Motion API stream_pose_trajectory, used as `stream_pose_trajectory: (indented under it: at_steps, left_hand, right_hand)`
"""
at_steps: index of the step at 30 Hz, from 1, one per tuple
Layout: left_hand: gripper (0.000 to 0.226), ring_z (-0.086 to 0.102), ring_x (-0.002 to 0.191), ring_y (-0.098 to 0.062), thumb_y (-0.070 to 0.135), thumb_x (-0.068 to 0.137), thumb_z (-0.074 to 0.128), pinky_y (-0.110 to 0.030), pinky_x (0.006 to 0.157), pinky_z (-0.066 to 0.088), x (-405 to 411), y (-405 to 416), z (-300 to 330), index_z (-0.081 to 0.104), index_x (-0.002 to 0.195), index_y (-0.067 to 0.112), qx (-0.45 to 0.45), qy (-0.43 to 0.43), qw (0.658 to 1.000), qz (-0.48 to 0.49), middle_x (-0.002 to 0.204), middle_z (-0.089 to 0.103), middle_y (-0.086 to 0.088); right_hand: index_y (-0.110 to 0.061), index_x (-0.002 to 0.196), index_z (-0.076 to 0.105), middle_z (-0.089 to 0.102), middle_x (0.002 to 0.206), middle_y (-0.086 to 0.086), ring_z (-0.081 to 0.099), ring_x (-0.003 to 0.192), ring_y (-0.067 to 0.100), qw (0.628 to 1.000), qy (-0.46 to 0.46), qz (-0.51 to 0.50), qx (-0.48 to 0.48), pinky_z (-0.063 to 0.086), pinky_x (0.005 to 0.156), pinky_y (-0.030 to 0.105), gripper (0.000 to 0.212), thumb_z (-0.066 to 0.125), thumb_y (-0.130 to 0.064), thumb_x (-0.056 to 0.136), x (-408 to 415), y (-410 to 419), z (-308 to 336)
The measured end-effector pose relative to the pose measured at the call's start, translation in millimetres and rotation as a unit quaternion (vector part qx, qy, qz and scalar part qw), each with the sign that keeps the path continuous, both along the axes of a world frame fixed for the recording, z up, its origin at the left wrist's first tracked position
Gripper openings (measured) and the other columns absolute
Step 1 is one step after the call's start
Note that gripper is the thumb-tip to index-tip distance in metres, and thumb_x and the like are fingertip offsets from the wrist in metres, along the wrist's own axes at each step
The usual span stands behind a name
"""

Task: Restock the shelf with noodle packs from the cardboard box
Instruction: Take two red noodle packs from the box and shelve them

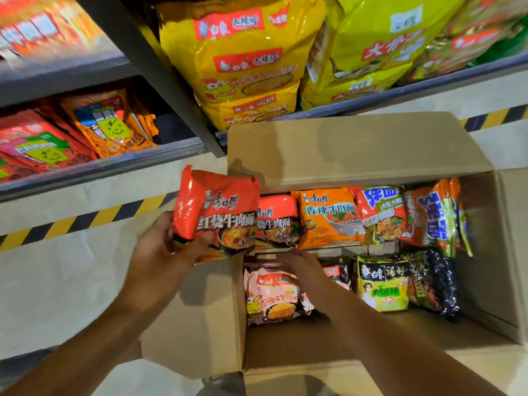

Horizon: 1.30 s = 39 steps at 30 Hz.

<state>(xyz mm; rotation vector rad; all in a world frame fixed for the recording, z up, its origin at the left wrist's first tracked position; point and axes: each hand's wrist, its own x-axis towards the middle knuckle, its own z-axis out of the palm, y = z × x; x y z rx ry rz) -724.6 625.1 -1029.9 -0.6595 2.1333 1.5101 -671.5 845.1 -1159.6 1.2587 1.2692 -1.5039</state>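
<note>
An open cardboard box [357, 150] stands on the floor below the shelf [100, 170]. My left hand [163, 250] grips a red noodle pack [217, 212] by its lower left edge, above the box's left flap. Inside the box, my right hand [300, 267] reaches down between a second red pack [278, 221] and a pink pack [271, 298]; its fingers are blurred and partly hidden. An orange pack [325, 215] and several other packs stand in the box's far row.
Large yellow multipacks [243, 58] fill the shelf bay above the box. Red and orange packs [71, 135] lie on the left shelf bay. Black-and-yellow hazard tape [85, 218] runs along the floor. The near part of the box holds no packs.
</note>
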Motion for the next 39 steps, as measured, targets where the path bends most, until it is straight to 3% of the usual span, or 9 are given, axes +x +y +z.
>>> stream_pose_trajectory:
  at_steps: [2, 5, 10, 16, 24, 28, 33, 35, 39]
  left_hand:
    - [0.041, 0.072, 0.094, -0.01, 0.022, 0.081, 0.076, -0.019, 0.068, 0.058, -1, -18, -1, 0.064, 0.121, 0.025, -0.001, 0.009, 1.0, 0.011, 0.105, 0.074, 0.007]
    - [0.038, 0.072, 0.089, -0.008, 0.023, 0.08, 0.077, -0.015, 0.063, 0.056, -3, -37, -6, 0.065, 0.116, 0.023, -0.01, 0.023, 0.999, 0.032, 0.101, 0.075, 0.011]
    - [0.032, 0.074, 0.08, -0.008, 0.016, 0.082, 0.074, -0.011, 0.06, 0.053, -2, -46, -21, 0.067, 0.113, 0.013, 0.013, 0.029, 0.997, 0.069, 0.094, 0.077, 0.007]
    - [0.032, 0.073, 0.082, -0.004, 0.016, 0.084, 0.073, -0.01, 0.06, 0.053, 2, -43, -27, 0.067, 0.116, 0.019, 0.011, 0.029, 0.997, 0.067, 0.097, 0.076, 0.011]
    - [0.034, 0.073, 0.089, -0.012, 0.017, 0.083, 0.076, -0.02, 0.069, 0.059, -1, -42, -20, 0.066, 0.116, 0.021, 0.009, 0.021, 0.999, 0.049, 0.099, 0.076, 0.008]
    - [0.041, 0.072, 0.097, -0.02, 0.022, 0.079, 0.079, -0.042, 0.085, 0.058, -1, -41, 2, 0.064, 0.117, 0.022, 0.005, 0.021, 0.999, 0.036, 0.106, 0.075, 0.002]
    - [0.035, 0.071, 0.094, -0.009, 0.016, 0.082, 0.077, -0.028, 0.079, 0.059, -6, -38, 68, 0.062, 0.113, 0.022, -0.008, 0.033, 0.999, 0.035, 0.106, 0.072, 0.004]
    - [0.033, 0.07, 0.086, -0.002, 0.015, 0.083, 0.077, -0.022, 0.072, 0.059, -9, -37, 104, 0.061, 0.112, 0.02, -0.027, 0.043, 0.998, 0.024, 0.103, 0.071, 0.003]
    - [0.036, 0.066, 0.083, -0.017, 0.019, 0.082, 0.08, -0.04, 0.077, 0.057, -13, -31, 198, 0.062, 0.113, 0.014, -0.077, 0.078, 0.994, 0.0, 0.098, 0.071, -0.003]
  right_hand:
    - [-0.008, 0.112, 0.06, 0.063, 0.095, 0.014, 0.064, 0.077, 0.02, 0.998, -0.027, -0.064, -0.007, 0.054, 0.078, 0.034, 0.028, 0.071, -0.02, 0.09, -6, -17, -12]
    - [-0.01, 0.122, 0.057, 0.059, 0.087, 0.007, 0.06, 0.064, 0.016, 0.984, -0.053, -0.17, 0.013, 0.051, 0.056, 0.029, 0.045, 0.075, -0.03, 0.086, -20, -35, -32]
    - [-0.012, 0.137, 0.049, 0.063, 0.125, 0.01, 0.061, 0.113, 0.033, 0.944, -0.076, -0.302, 0.109, 0.049, 0.099, 0.049, 0.08, 0.083, -0.046, 0.073, -31, -48, -65]
    - [-0.013, 0.129, 0.055, 0.069, 0.114, 0.01, 0.069, 0.093, 0.028, 0.932, -0.062, -0.33, 0.136, 0.056, 0.086, 0.044, 0.074, 0.083, -0.051, 0.073, -26, -58, -58]
    - [-0.003, 0.119, 0.063, 0.073, 0.108, 0.015, 0.073, 0.089, 0.028, 0.967, -0.013, -0.249, 0.057, 0.062, 0.057, 0.028, 0.048, 0.083, -0.022, 0.08, -29, -33, -23]
    - [-0.005, 0.115, 0.062, 0.07, 0.108, 0.015, 0.072, 0.094, 0.03, 0.981, 0.042, -0.165, 0.087, 0.063, 0.068, 0.032, 0.043, 0.082, -0.018, 0.08, -33, -24, 14]
    - [-0.009, 0.098, 0.066, 0.073, 0.103, 0.012, 0.07, 0.089, 0.025, 0.982, 0.097, -0.119, 0.109, 0.059, 0.087, 0.044, 0.015, 0.074, -0.008, 0.085, -41, -12, 100]
    - [-0.012, 0.097, 0.069, 0.075, 0.104, 0.011, 0.07, 0.099, 0.029, 0.98, 0.125, -0.094, 0.123, 0.055, 0.094, 0.046, 0.018, 0.074, -0.002, 0.083, -41, -9, 146]
    - [-0.015, 0.11, 0.073, 0.076, 0.105, 0.001, 0.07, 0.102, 0.021, 0.971, 0.193, -0.003, 0.14, 0.054, 0.093, 0.037, 0.037, 0.082, -0.021, 0.074, -40, 1, 257]
